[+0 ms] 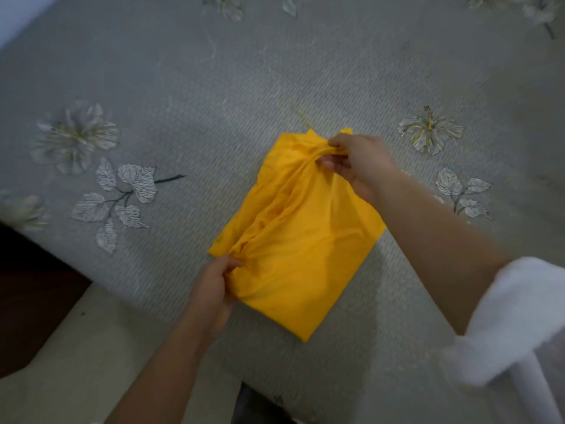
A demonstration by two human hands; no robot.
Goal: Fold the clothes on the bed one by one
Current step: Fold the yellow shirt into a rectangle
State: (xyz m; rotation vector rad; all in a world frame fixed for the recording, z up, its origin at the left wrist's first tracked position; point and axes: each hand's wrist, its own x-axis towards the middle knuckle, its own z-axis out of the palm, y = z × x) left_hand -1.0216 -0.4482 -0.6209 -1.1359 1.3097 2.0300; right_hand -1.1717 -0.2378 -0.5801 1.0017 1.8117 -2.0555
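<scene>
yellow cloth, kind unclear, fingers partly buried

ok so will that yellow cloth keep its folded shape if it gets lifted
Probably not: the yellow cloth gathers into soft pleats where the left hand and right hand pinch it, so it likely droops. It looks thin, probably light.

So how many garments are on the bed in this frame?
1: the yellow garment, partly folded on the bed, left hand gripping its near end, right hand its far end. Others may lie out of frame.
</scene>
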